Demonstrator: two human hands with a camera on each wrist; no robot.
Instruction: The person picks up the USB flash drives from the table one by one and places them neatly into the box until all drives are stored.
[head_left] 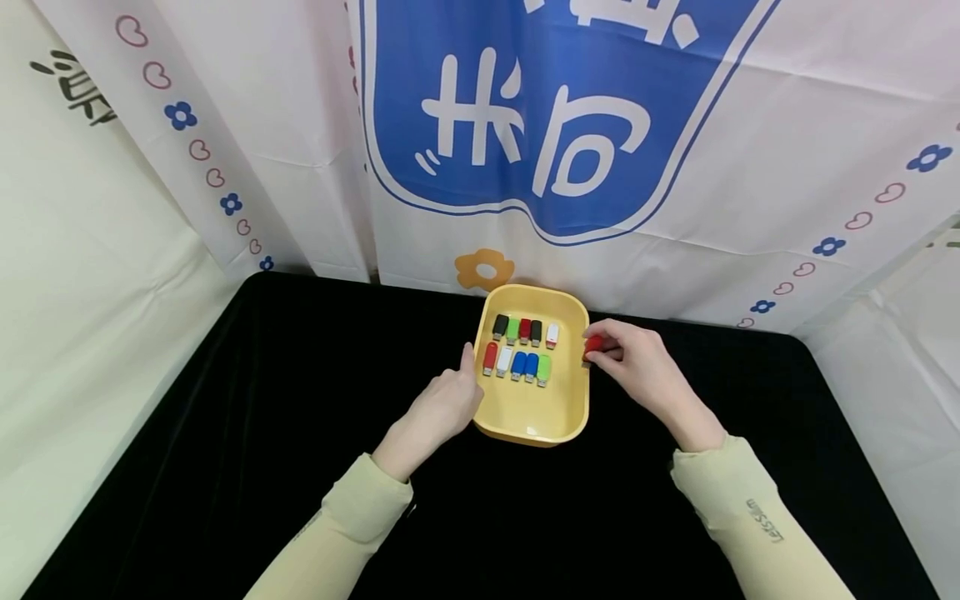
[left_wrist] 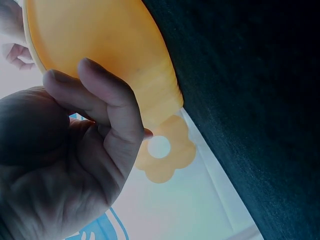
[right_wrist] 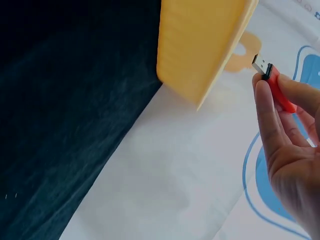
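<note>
Over the right rim of a yellow plastic bin (head_left: 525, 417), my right hand (head_left: 633, 358) pinches a red USB flash drive (right_wrist: 281, 92) between thumb and fingers, its metal plug sticking out. My left hand (head_left: 442, 404) is at the bin's left rim, index finger pointing forward along it. In the left wrist view its other fingers (left_wrist: 117, 92) curl loosely beside the bin's outer wall and hold nothing. Inside the bin lie two rows of flash drives. Black, green, red and white ones (head_left: 552, 335) form the far row; red, white, blue (head_left: 518, 364) and green ones (head_left: 543, 369) the near row.
The bin stands near the back edge of a table with a black cloth (head_left: 300, 417). Behind it hangs a white curtain (head_left: 315, 192) with a blue printed emblem (head_left: 517, 108) and an orange flower. White fabric walls flank the table on both sides.
</note>
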